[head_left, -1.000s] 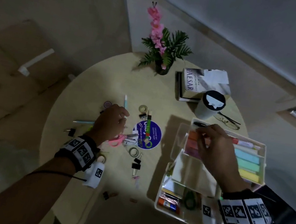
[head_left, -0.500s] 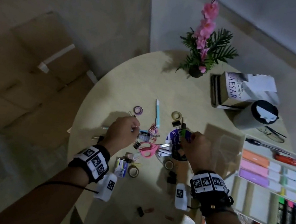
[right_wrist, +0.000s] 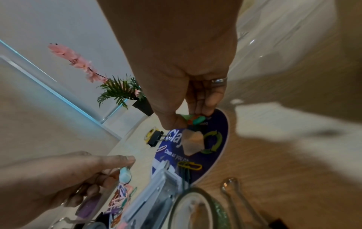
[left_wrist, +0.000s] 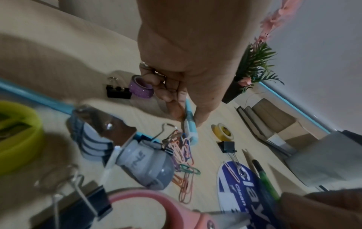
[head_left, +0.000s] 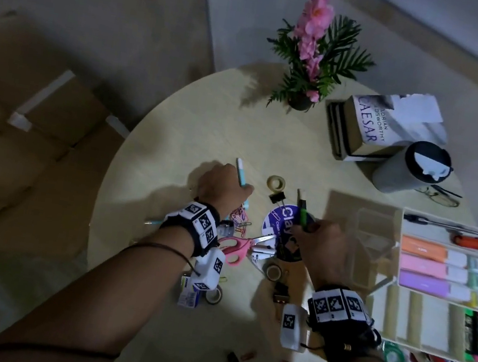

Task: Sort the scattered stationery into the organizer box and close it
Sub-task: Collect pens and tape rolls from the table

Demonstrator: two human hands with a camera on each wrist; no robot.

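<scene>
your left hand point(head_left: 223, 191) is pinching the light blue pen point(head_left: 241, 172) on the table point(head_left: 177, 128) while your right hand point(head_left: 325, 249) grips the green pen point(head_left: 302, 210) over the round blue sticker point(head_left: 279, 227), organizer box point(head_left: 398, 310) open on the right

The round table point(head_left: 174, 146) has a pale, matt wood-grain top. The scissors point(head_left: 240, 247) pair glossy pink plastic handles with bright metal blades. The paper clips point(left_wrist: 184, 155) look like coated wire in mixed colours, and the binder clip point(left_wrist: 118, 93) is matt black with shiny wire handles. The organizer box point(head_left: 379, 232) is clear, smooth plastic. The round sticker point(right_wrist: 215, 139) is glossy printed paper. The book point(head_left: 395, 120) has a smooth paper cover.
</scene>
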